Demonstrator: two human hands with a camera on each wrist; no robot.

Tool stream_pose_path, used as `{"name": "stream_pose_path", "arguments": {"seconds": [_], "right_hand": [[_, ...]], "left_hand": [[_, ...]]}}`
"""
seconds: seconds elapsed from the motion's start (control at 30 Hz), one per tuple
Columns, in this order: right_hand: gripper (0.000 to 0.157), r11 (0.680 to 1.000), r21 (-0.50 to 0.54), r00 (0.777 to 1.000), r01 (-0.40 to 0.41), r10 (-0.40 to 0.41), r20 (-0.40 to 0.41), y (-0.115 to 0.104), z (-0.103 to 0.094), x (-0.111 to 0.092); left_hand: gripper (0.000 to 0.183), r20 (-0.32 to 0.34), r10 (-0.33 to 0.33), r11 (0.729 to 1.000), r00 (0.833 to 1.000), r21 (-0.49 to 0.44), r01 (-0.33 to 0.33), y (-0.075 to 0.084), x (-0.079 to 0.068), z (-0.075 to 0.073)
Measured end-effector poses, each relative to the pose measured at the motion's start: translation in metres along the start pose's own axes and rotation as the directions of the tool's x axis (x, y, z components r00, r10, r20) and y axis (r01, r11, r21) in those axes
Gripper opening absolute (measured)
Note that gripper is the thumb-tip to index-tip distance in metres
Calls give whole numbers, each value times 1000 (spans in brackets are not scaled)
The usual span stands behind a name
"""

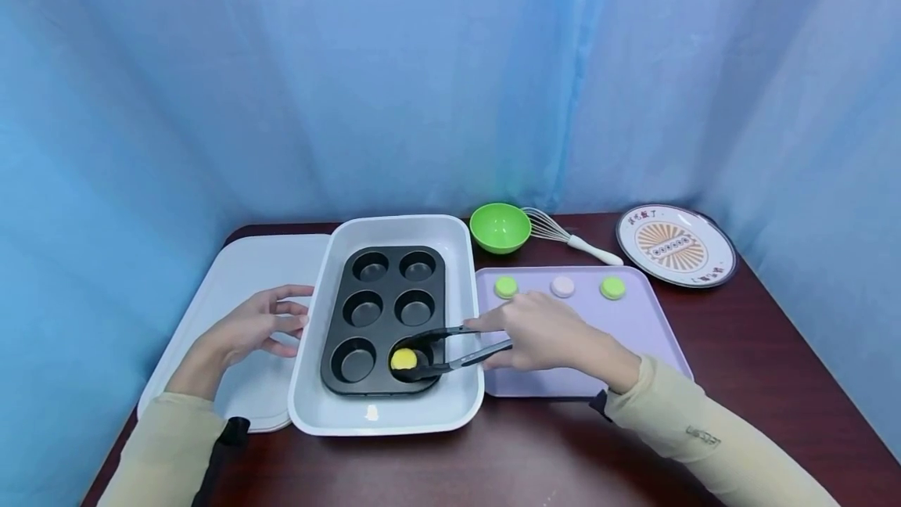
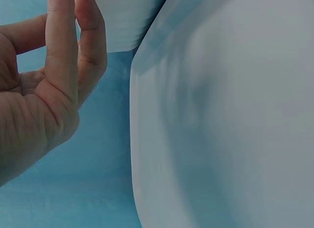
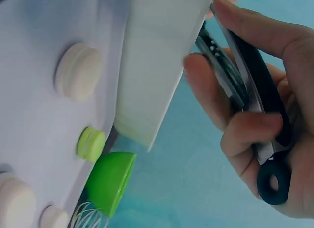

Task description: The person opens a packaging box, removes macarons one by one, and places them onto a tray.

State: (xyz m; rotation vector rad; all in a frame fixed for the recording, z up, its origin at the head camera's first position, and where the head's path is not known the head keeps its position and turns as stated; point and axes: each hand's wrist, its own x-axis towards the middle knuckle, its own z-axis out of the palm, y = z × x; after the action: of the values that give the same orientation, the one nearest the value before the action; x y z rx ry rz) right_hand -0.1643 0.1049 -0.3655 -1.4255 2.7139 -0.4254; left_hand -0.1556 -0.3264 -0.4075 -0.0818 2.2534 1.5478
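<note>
My right hand [image 1: 545,335] grips black-and-metal tongs [image 1: 486,352], seen up close in the right wrist view as tongs [image 3: 255,85] with a ring at the handle end. The tong tips reach into the front right cup of a dark muffin pan [image 1: 383,319], on either side of a yellow macaron [image 1: 403,359]. Whether they press on it I cannot tell. The pan lies inside a white rectangular basin [image 1: 387,422]. Beside the basin's left wall is my left hand [image 1: 260,327], fingers loosely bent and holding nothing; in the left wrist view this hand [image 2: 54,85] appears apart from the wall.
On a lilac tray [image 1: 655,335] to the right lie green macarons [image 1: 612,288] and pale macarons [image 1: 562,286]. Behind stand a green bowl [image 1: 500,228], a whisk [image 1: 573,239] and a patterned plate [image 1: 676,246]. A white board or tray [image 1: 239,264] lies under my left hand.
</note>
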Motion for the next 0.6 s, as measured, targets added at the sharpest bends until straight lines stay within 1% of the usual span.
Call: {"name": "stream_pose_path", "arguments": {"seconds": [0.13,0.23,0.3,0.37,0.47,0.53,0.6], "right_hand": [[56,997,75,998,-1,6,-63,8,-4,-13],[57,992,118,992,-46,59,-111,14,-14,-27],[57,990,120,985,-72,89,-149,21,-21,-39],[58,990,112,977,-81,101,-188,31,-28,-51],[59,994,72,964,-78,94,-248,47,-37,-72],[59,994,70,958,-84,100,-267,57,-43,-88],[59,989,91,953,-118,139,-271,66,-48,-104]], "left_hand": [[68,6,1,1000,1000,2,-1,-4,1,0],[68,6,2,1000,1000,2,-2,-5,2,0],[68,5,2,1000,1000,1,-2,-5,2,0],[68,5,1,1000,1000,2,-1,-5,2,0],[68,2,1,1000,1000,5,-1,-4,2,-1],[68,-2,0,1000,1000,9,0,-4,2,-1],[69,-5,0,1000,1000,10,0,-4,2,-1]]}}
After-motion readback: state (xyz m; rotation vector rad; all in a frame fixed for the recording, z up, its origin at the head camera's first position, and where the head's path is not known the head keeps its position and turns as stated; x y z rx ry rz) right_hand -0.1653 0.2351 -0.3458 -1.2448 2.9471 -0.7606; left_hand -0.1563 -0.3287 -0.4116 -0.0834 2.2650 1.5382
